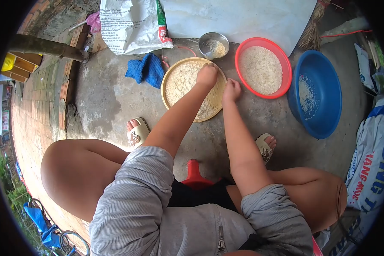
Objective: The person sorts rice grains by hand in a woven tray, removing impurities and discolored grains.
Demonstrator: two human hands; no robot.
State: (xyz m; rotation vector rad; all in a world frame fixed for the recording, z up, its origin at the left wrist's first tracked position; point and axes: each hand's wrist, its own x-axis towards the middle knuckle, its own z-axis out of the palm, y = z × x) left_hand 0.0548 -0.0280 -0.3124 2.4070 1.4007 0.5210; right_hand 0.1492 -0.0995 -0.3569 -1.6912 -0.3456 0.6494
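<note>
A round, shallow woven tray of pale grain lies on the concrete floor in front of me. My left hand is closed over its far right part, fingertips close to the rim. What those fingers hold, if anything, is hidden. My right hand is closed at the tray's right rim and appears to grip it. Just beyond the tray sits a small metal bowl with some grain in it. To the right is a red basin with white rice grains inside.
A blue basin with scattered grains stands farther right. A blue cloth lies left of the tray. White printed sacks are at the back left and right edge. My sandalled feet flank a red stool. A bicycle shows lower left.
</note>
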